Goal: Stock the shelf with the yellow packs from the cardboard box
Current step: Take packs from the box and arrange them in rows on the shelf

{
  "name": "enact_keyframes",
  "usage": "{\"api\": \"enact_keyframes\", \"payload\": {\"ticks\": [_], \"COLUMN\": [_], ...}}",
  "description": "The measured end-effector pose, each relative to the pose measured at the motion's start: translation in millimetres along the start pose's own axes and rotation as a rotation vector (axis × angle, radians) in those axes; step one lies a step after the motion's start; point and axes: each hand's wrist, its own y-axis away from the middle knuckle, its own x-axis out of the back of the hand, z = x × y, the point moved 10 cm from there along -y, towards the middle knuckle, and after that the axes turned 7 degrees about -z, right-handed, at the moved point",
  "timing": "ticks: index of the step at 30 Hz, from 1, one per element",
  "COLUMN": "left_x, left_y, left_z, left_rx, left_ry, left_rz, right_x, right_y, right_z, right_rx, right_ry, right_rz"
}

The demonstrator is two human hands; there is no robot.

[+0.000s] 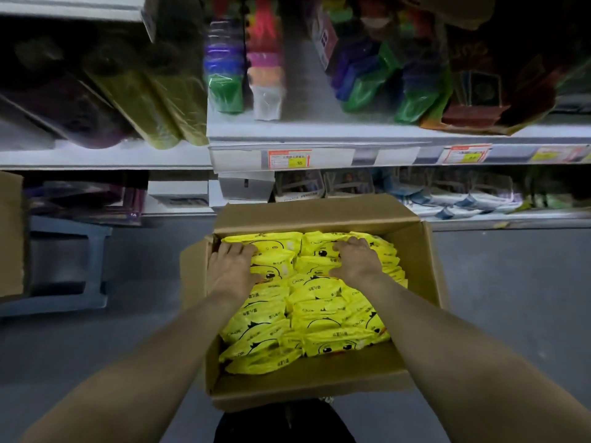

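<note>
The cardboard box (319,385) is seen standing open on the grey floor (511,298), right in front of the shelf (319,135). Its flaps are folded outward, and it is filled nearly to the rim with yellow packs (319,314) printed with a duck face. Both arms are stretched down into it. The left hand (233,266) is laid on the far left rows, with the fingers curled over the far edge of a bunch of packs and the thumb drawn in against the near side, so the bunch is gripped between them. The right hand (355,260) is set likewise on the far right rows: fingers bent over the packs by the far wall, thumb tucked in on the near side, a bunch clasped there as well. The two hands are held apart, with a strip of yellow showing between them. The gripped packs are seen level with the rest, inside the box. Up on the shelf, a stack of coloured packets (224,75) and green bags (361,94) are lined up, and an orange-and-yellow price label (289,159) is fixed to the front rail. Dark and olive rolls (153,100) are laid on the neighbouring shelf to the left. A grey stool (67,266) is seen on the floor at the left, and the edge of a second carton (11,235) beside it.
</note>
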Motion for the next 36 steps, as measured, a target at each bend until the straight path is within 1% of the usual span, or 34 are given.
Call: {"api": "enact_keyframes", "payload": {"ticks": [2,6,7,10,12,14,18,21,24,28,31,33,36], "left_x": [-5,-7,-7,-6,0,13,40,52,71,127,194,241,304], "left_y": [-2,-1,0,10,20,36,78,111,144,170,187,195,197], "left_z": [0,0,0,5,19,39,84,107,134,154,163,170,178], "left_rx": [0.023,0.065,0.073,0.128,0.117,0.080,0.012,0.051,0.054,-0.006,-0.063,-0.115,-0.181], "left_ry": [-0.058,-0.097,-0.058,0.246,0.429,0.559,0.735,0.868,1.000,0.960,0.880,0.818,0.713], "left_rz": [-0.049,-0.139,-0.171,-0.271,-0.307,-0.290,-0.224,-0.170,-0.165,-0.101,-0.003,0.059,0.104], "right_x": [-4,-11,-9,2,14,24,41,57,84,142,192,223,267], "right_y": [0,11,18,42,59,74,106,136,170,218,250,267,294], "right_z": [0,8,11,26,38,53,80,92,109,130,139,144,142], "right_rx": [0.004,0.073,0.089,0.106,0.102,0.111,0.159,0.252,0.324,0.403,0.461,0.487,0.544], "right_ry": [0.006,-0.221,-0.268,-0.347,-0.388,-0.450,-0.645,-0.695,-0.720,-0.800,-0.845,-0.918,-0.985], "right_rz": [-0.025,-0.056,-0.060,-0.050,-0.020,0.003,0.024,0.062,0.099,0.189,0.293,0.364,0.433]}}
